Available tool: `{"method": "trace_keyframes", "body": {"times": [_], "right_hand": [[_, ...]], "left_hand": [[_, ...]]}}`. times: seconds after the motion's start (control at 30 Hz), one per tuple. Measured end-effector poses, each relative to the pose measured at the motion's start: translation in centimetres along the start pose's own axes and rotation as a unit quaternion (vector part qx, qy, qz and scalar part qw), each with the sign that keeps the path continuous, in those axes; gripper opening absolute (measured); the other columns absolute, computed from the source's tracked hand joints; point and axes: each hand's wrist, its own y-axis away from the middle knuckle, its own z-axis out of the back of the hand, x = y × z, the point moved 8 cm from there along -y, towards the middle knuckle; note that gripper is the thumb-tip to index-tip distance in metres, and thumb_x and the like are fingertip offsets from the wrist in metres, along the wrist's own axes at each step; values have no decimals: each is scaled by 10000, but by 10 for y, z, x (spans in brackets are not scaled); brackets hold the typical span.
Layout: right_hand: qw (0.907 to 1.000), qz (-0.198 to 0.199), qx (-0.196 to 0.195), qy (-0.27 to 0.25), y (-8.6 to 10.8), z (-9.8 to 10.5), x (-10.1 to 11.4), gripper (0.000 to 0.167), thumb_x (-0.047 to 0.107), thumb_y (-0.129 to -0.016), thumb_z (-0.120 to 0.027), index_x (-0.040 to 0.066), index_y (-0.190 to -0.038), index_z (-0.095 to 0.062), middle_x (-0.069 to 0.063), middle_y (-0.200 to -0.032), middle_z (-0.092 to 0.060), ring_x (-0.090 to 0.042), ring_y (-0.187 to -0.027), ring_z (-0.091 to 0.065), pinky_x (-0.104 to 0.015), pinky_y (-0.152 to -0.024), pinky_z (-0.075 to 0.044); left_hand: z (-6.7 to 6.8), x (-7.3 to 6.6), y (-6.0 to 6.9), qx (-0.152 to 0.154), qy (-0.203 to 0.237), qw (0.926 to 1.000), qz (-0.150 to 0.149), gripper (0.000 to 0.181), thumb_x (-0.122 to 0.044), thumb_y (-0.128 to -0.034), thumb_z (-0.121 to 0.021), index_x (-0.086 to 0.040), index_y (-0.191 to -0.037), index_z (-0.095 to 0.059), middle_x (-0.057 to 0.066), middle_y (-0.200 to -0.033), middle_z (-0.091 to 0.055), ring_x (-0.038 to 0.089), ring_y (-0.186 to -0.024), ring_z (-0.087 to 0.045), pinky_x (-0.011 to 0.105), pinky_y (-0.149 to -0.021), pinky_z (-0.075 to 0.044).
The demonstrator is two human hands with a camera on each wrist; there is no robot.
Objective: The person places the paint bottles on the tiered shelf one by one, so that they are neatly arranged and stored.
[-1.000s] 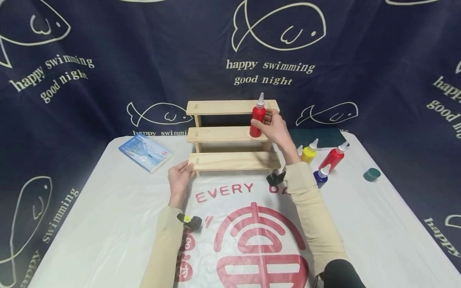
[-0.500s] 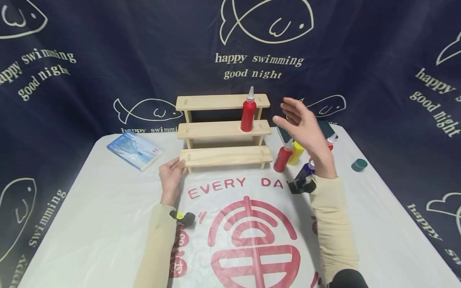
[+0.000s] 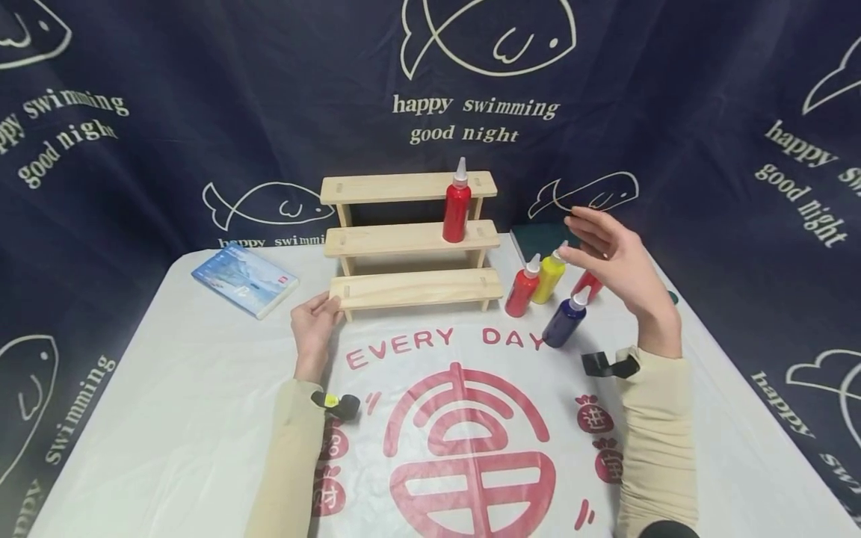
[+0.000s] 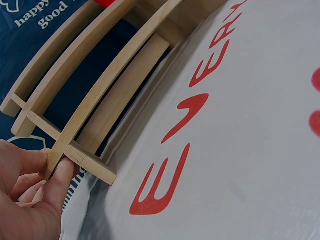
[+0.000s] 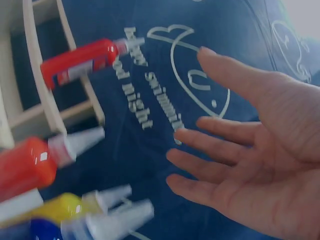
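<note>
A three-step wooden shelf [image 3: 417,288] stands at the back of the table. My left hand [image 3: 313,329] pinches the left end of its lowest board; the left wrist view shows thumb and fingers on either side of that board's end [image 4: 56,159]. On the middle board, toward the right, a red paint bottle [image 3: 457,213] with a white nozzle stands upright. My right hand [image 3: 622,265] is in the air above the loose bottles, holding nothing. Its fingers are spread, as the right wrist view shows. Below and left of it are an orange-red bottle [image 3: 522,290], a yellow bottle [image 3: 548,278] and a blue bottle [image 3: 565,321].
Partly behind my right hand is another red bottle [image 3: 587,285]. A dark green flat item [image 3: 538,240] lies behind the bottles. At left lies a blue book-like box [image 3: 245,280]. A dark fish-print cloth [image 3: 269,112] hangs behind the table.
My right hand has let go of the red paint bottle on the middle board and moved right, over the loose bottles. The left hand has kept its pinch on the shelf.
</note>
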Motion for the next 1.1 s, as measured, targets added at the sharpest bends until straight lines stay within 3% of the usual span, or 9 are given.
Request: {"method": "trace_keyframes", "body": {"times": [0.1, 0.27, 0.37, 0.5, 0.6, 0.73, 0.9, 1.1], "right_hand": [[9997, -32, 197, 101, 1, 1, -12, 648, 143, -903, -706, 109, -1475, -404, -145, -1449, -491, -186, -1312, -502, -204, -1092, -421], [9982, 3, 600, 38, 3, -1, -33, 667, 55, -872, -724, 47, -1459, -409, -164, -1438, -500, -12, -1219, -533, -146, -1047, -445], [9961, 27, 875, -81, 5, -4, -49, 674, 25, -862, -725, 19, -1453, -402, -100, -1418, -530, 59, -1178, -522, -112, -988, -474], [9939, 44, 1094, -133, 9, -7, -71, 655, 31, -856, -732, 34, -1437, -429, 61, -1327, -576, 41, -1144, -542, -78, -919, -490], [9925, -4, 1226, 5, 13, -10, -88, 636, 55, -842, -753, 60, -1413, -474, 97, -1242, -598, -49, -1092, -565, -115, -875, -499], [9872, -142, 1555, 331, 19, -17, -108, 631, 127, -842, -768, 79, -1407, -491, -35, -1263, -612, -108, -1088, -533, -225, -905, -479], [9798, -368, 1955, 187, 25, -30, -130, 672, 156, -840, -772, 40, -1423, -457, -237, -1375, -532, -39, -1127, -532, -336, -961, -470], [9758, -378, 2155, 11, 29, -43, -142, 637, 138, -838, -771, -3, -1388, -483, -214, -1329, -584, -1, -1091, -582, -337, -936, -466]], "left_hand": [[3, 0, -1, -35, 65, 10000, 11, 378, -43, -939, -594, 91, -1291, -556, 268, -1238, -617, 309, -1107, -646, 153, -781, -585], [8, -1, -1, -121, -17, 9999, 0, 366, -51, -944, -590, 80, -1284, -568, 258, -1232, -623, 303, -1107, -648, 145, -772, -583], [8, 0, -2, -99, 27, 9999, 14, 363, -49, -949, -586, 87, -1285, -563, 264, -1240, -615, 308, -1115, -642, 152, -779, -583], [7, 0, -3, -79, 125, 9999, -6, 361, -37, -944, -590, 99, -1278, -564, 274, -1237, -612, 306, -1103, -647, 166, -785, -587], [6, 1, -4, -137, 97, 9999, -40, 352, -32, -933, -604, 96, -1260, -583, 267, -1210, -630, 214, -1000, -701, 169, -769, -593], [3, 2, -4, -136, 161, 9998, -16, 352, -33, -929, -612, 95, -1255, -589, 268, -1199, -633, 45, -816, -700, 167, -759, -595], [1, 1, -3, -122, 214, 9997, -14, 354, -25, -927, -613, 102, -1256, -584, 276, -1200, -631, 24, -777, -685, 160, -740, -598], [1, 1, -1, -120, 81, 9999, 16, 357, -36, -924, -620, 90, -1257, -588, 265, -1198, -639, -14, -716, -662, 153, -726, -597]]}}
